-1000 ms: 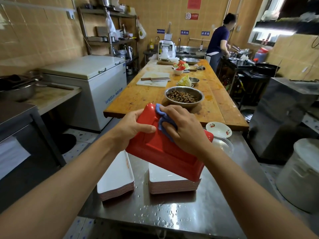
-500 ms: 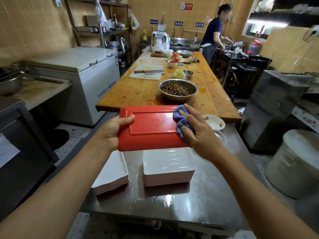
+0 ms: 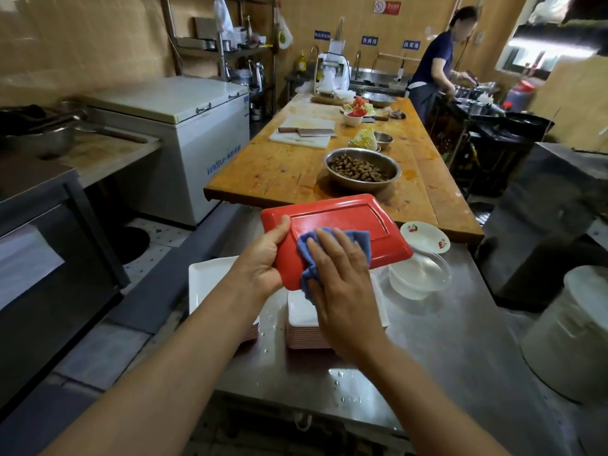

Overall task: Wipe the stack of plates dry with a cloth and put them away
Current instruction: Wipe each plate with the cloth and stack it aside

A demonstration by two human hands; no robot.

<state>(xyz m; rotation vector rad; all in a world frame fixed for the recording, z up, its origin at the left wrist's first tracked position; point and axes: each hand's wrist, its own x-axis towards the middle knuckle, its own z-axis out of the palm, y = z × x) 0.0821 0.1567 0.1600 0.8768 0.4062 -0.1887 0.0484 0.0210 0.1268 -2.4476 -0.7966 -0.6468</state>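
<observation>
Directly beneath the hands: two stacks of white plates on the wet steel counter (image 3: 427,357), left stack (image 3: 210,278) under the left forearm, right stack (image 3: 302,320) under the right wrist. Water droplets show on the steel near both.

Left hand (image 3: 263,258) clamped on the near-left corner of the red plate (image 3: 345,222), thumb over the rim, underside up and held clear of the stacks. Right hand (image 3: 342,274), fingers straight and together, presses the blue cloth (image 3: 329,245) flat on that underside.

Judgement: mid-wipe on one plate; both stacks look pending; nothing visibly put away.

Right of the right hand: clear bowl (image 3: 418,274), apparently empty; small cherry-print dish (image 3: 424,236), empty. Beyond the hands, on the wooden table (image 3: 279,166): steel bowl (image 3: 362,166) of brown pieces.
</observation>
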